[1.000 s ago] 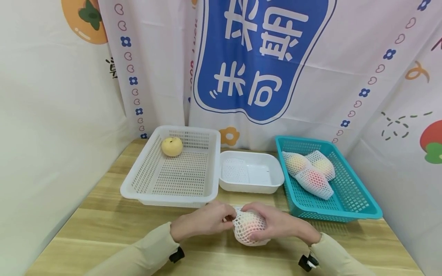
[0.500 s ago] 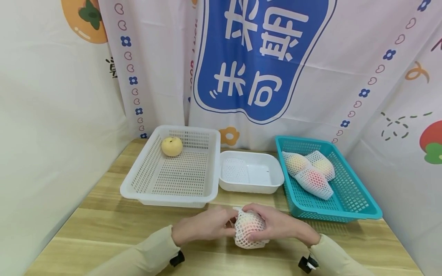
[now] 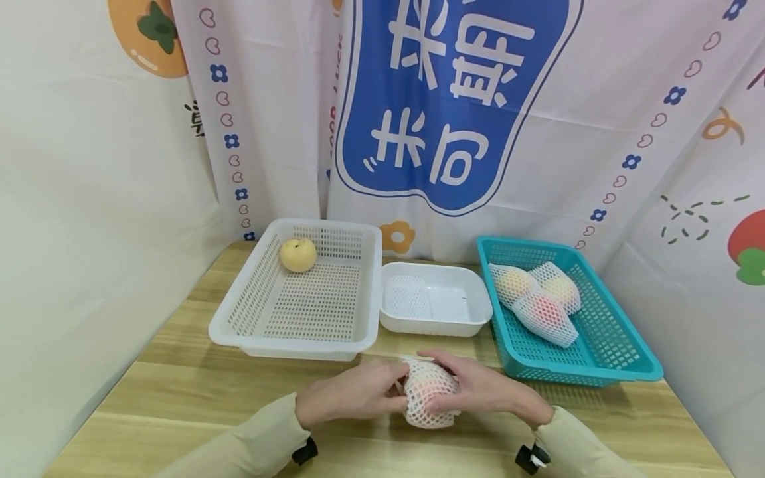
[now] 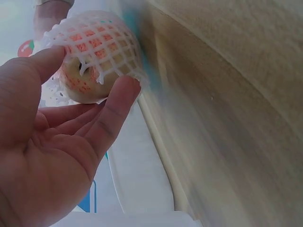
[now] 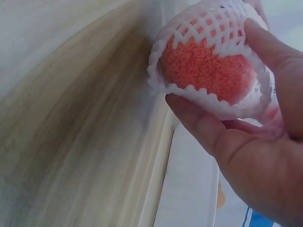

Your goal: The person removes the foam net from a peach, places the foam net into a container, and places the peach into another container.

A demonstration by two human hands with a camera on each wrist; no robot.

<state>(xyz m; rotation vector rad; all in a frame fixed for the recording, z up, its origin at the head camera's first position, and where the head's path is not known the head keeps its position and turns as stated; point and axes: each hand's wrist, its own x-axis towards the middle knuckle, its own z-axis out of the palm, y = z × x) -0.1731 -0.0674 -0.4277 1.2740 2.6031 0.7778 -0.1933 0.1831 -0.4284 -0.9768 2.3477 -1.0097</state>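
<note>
Near the table's front middle, a red-and-yellow apple (image 4: 78, 80) sits inside a white foam fruit net (image 3: 429, 397). My left hand (image 3: 357, 390) holds its left end, thumb on the net and fingertips at the opposite side. In the left wrist view, yellow skin and a dark stem hollow show past the net's edge. From the right, my right hand (image 3: 481, 390) grips the netted apple between thumb and fingers. The right wrist view shows its red side bare in the net's open mouth (image 5: 208, 97). Some of my fingers are hidden behind the fruit.
A white basket (image 3: 230, 325) at the back left holds one yellow fruit (image 3: 297, 255). Beside it, a small white tray (image 3: 435, 326) contains flat foam nets (image 3: 406, 297). The teal basket (image 3: 621, 325) at the right has several netted fruits (image 3: 545, 311). A curtain (image 3: 287, 133) hangs behind.
My left fingers have shifted from pinching the net's left edge to lying against the left end of the fruit. The netted apple has turned slightly; my right hand keeps its grip.
</note>
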